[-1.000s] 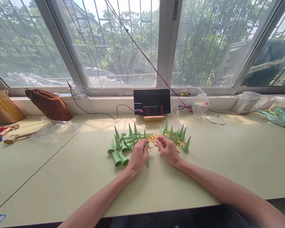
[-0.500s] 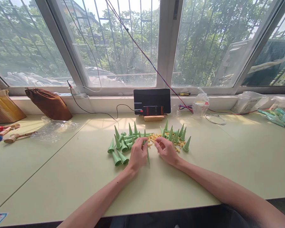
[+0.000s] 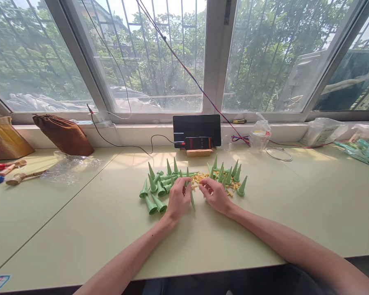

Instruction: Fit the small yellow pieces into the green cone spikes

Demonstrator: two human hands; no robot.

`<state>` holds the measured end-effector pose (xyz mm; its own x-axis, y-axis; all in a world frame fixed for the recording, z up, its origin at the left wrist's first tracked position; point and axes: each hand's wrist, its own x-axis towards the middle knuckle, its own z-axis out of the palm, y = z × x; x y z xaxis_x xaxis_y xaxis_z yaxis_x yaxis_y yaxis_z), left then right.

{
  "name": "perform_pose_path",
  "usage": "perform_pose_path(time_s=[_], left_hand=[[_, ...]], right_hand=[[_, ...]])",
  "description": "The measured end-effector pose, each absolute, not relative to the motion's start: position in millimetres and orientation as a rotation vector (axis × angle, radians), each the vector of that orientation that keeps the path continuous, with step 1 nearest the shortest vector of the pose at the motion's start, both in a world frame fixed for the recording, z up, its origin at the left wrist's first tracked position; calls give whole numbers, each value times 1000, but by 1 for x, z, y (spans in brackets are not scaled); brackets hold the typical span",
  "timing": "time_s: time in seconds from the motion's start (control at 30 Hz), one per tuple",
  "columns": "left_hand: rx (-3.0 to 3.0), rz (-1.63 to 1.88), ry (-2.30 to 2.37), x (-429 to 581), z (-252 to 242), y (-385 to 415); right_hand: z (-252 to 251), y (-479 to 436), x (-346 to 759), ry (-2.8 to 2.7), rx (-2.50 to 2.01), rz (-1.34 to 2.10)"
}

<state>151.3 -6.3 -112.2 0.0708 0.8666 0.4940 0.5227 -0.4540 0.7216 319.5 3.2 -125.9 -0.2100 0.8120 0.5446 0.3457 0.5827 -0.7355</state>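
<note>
My left hand [image 3: 180, 196] is closed on a green plastic cone [image 3: 192, 200], whose narrow tip points down toward me. Facing it, my right hand [image 3: 214, 194] pinches a small yellow peg [image 3: 195, 186] between thumb and fingertips, close to the left fingers. Behind the hands lies a pile of yellow pegs [image 3: 198, 177]. Several green cones [image 3: 153, 184] stand or lie to the left of my left hand, two of them with hollow ends toward me. More cones [image 3: 242, 187] stand upright beyond and to the right of my right hand, among loose pegs.
A phone [image 3: 199, 143] leans on a wooden stand [image 3: 199, 153] before a black tablet [image 3: 197, 123]. At left are a brown pouch [image 3: 64, 135], clear plastic wrap [image 3: 70, 166] and wooden toys [image 3: 18, 178]. A coiled cable [image 3: 279, 155] and plastic bags [image 3: 322, 131] lie at right.
My right hand has shifted slightly left, bringing the yellow peg nearer my left fingers. The tip of the held green cone has swung a little to the right.
</note>
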Motion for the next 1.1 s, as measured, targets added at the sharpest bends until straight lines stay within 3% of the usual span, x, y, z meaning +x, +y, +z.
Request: perform_pose_path(time_s=[1.1], left_hand=[[2011,1286,1337,151,-115,-6]], right_hand=[[-132,8,319,-1859,-890,611]])
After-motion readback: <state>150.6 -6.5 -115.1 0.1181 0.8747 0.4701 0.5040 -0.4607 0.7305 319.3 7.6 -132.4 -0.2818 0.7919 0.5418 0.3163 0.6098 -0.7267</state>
